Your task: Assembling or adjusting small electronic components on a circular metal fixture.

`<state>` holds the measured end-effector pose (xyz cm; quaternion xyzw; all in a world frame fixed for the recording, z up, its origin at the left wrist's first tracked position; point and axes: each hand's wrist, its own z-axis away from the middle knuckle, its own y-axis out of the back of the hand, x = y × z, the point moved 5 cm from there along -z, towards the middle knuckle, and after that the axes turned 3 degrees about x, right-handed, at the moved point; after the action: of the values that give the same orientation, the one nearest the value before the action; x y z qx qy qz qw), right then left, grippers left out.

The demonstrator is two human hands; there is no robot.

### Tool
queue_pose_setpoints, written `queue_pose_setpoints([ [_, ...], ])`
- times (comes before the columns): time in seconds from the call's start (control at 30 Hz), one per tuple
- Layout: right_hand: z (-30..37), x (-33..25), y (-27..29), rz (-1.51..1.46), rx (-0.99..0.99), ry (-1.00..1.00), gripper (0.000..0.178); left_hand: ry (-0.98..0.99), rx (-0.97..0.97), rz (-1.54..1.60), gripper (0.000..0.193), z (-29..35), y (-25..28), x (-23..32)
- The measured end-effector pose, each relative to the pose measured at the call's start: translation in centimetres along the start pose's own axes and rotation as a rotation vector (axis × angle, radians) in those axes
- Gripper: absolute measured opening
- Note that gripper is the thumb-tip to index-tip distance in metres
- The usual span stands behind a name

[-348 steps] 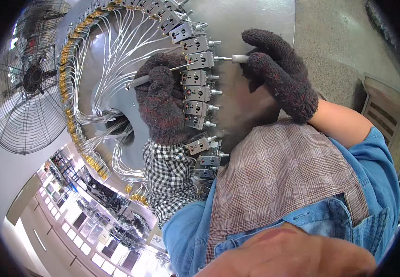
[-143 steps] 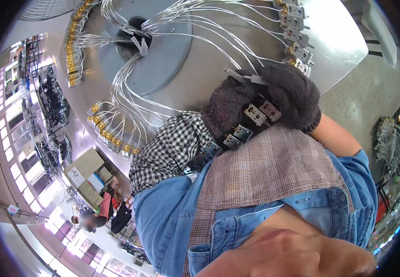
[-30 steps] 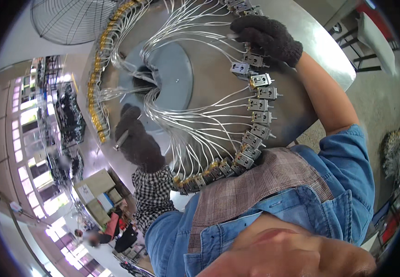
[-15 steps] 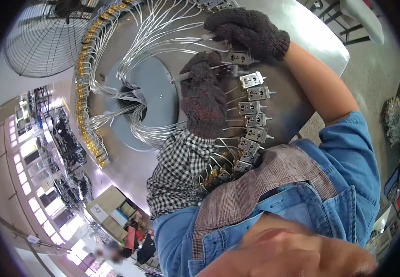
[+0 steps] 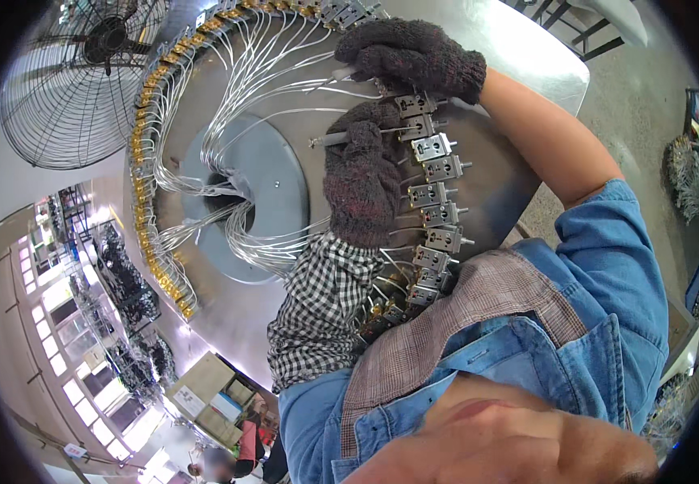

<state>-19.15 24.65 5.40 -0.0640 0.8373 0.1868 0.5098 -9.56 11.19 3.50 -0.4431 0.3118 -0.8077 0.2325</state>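
My left hand (image 5: 361,181), in a dark knitted glove below a checkered sleeve, is closed around a screwdriver (image 5: 327,140) with a pale handle. Its thin shaft points right and meets a small metal fixture block (image 5: 416,127) in the curved row along the round table's edge. Above it, my right hand (image 5: 414,60), gloved too, has its fingers closed by the topmost blocks of that stretch. A white-tipped piece (image 5: 341,74) sticks out at its fingertips; whether it is a wire end I cannot tell. A brighter block (image 5: 432,147) sits just below the screwdriver.
White wires (image 5: 240,97) run from the table's hub (image 5: 277,185) to the blocks and to brass-coloured fittings (image 5: 141,161) on the far-left rim. A caged fan (image 5: 67,97) stands at upper left. A bundle of wires (image 5: 680,181) hangs at the right, and shelving (image 5: 212,395) stands lower left.
The screwdriver now lies level with its tip at a block, where it slanted upward before. Both hands shifted slightly left in the picture, and the view itself moved a little.
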Motion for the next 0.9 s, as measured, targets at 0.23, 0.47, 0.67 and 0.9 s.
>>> queue_pose_setpoints([
  [0.23, -0.2, -2.9, 0.0, 0.402, -0.061, 0.042, 0.028, -0.07, 0.153, -0.412, 0.024, 0.4, -0.6, 2.3],
  [0.47, 0.9, -0.7, 0.5, -0.521, 0.117, -0.289, 0.032, -0.117, -0.033, -0.002, 0.027, -1.3, -1.4, 3.4],
  [0.67, 1.0, -0.7, 1.2, -0.831, 0.36, -0.393, 0.028, -0.215, 0.228, 0.108, 0.031, -3.9, 0.0, 2.9],
  [0.9, 2.1, 0.2, 2.4, -1.084, 0.641, -0.314, 0.032, -0.285, 0.14, -0.236, 0.025, -5.1, -1.4, 4.0],
])
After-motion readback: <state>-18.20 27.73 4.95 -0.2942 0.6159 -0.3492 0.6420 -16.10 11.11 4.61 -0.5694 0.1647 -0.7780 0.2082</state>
